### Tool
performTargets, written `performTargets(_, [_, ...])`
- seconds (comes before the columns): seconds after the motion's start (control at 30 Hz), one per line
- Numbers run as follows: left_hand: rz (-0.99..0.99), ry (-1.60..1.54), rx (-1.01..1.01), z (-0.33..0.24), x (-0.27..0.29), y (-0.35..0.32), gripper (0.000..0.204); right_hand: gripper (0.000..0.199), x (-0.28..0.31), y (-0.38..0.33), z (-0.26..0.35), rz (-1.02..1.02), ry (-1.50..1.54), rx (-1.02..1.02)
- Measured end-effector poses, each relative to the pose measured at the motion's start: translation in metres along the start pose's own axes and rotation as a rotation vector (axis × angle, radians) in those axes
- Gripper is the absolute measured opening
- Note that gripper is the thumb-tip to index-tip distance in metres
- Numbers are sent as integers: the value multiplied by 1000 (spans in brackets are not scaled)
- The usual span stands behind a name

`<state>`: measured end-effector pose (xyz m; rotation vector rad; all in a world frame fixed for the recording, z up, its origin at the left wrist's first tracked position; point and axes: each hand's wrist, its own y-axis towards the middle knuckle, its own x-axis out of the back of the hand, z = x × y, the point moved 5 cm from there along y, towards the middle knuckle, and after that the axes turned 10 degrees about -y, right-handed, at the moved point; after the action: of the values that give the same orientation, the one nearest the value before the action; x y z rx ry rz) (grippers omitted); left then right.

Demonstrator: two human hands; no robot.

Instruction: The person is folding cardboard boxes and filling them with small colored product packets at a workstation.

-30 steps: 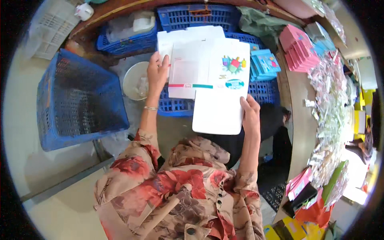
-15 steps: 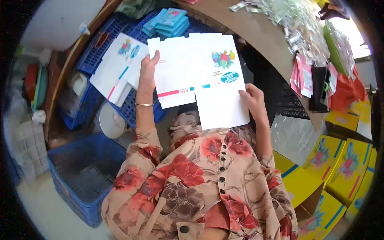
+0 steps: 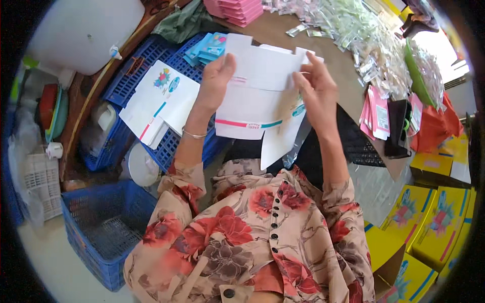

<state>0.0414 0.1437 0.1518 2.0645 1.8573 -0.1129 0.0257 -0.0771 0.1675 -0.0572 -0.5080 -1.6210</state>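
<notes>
The white printed card [image 3: 257, 103] is up in front of the wearer's chest, between the two hands and over the lap, bowed along its right side, with its loose lower flap [image 3: 275, 149] hanging down at an angle. From where I stand, the left hand [image 3: 217, 81] is closed on the card's left edge, thumb against the face and fingers tucked away; the right hand [image 3: 319, 86] is half curled at the upper right edge, forefinger parted from thumb, a little blurred, and I cannot tell whether it pinches the card or only presses it. To bend it well, I'd say, keep that left grip steady and light, let the right thumb run right along the scored line rather than push at one spot, and keep the printed band [image 3: 262, 124] square, since a bend off the line would likely leave a crooked crease. The small top tabs look easy to crumple, so fingers are best kept off them. Just to the left, more flat cards [image 3: 164, 96] lie on a blue crate [image 3: 164, 55], near some light blue boxes [image 3: 211, 48]. Farther out, shiny packets [image 3: 348, 30] heap on the table [image 3: 348, 83], and yellow boxes [image 3: 439, 217] stand at lower right.
</notes>
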Motion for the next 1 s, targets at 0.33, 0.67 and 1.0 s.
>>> performTargets(0.33, [54, 745, -53, 15, -40, 21, 58, 17, 62, 15, 8, 696, -107, -141])
performTargets(0.67, [-77, 974, -221, 3, -65, -21, 122, 26, 78, 9, -10, 262, -516, -169])
performTargets(1.0, [-120, 860, -400, 18, -54, -17, 108, 69, 77, 4, 38, 1040, -109, -222])
